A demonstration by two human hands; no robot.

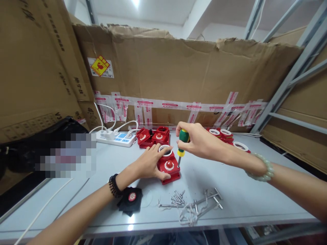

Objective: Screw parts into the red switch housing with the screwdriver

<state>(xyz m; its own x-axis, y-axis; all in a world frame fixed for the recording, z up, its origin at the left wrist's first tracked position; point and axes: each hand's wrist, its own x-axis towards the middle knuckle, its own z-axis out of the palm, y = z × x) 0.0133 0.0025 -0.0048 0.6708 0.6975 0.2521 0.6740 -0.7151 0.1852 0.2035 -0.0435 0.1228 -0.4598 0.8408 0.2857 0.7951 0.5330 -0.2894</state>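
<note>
A red plastic housing [173, 173] with a white ring and a red knob stands on the table in front of me. My left hand [149, 161] grips it from the left, fingers over the top and thumb along the near side. My right hand [192, 137] is closed around a screwdriver [183, 139] with a green and yellow handle. The screwdriver points down, its tip at the housing's right corner, where a small screw head seems to sit. Nearer to me lie loose screws [177, 198] and metal T-shaped rods [211, 197] tangled with white string.
More red housings [153, 136] stand behind my left hand, and others with white rings [226, 136] sit behind my right forearm. A white power strip [120, 139] with plugged cables is at the back left. Black square sheets [130, 200] lie near my left wrist. Cardboard [178, 71] walls the back.
</note>
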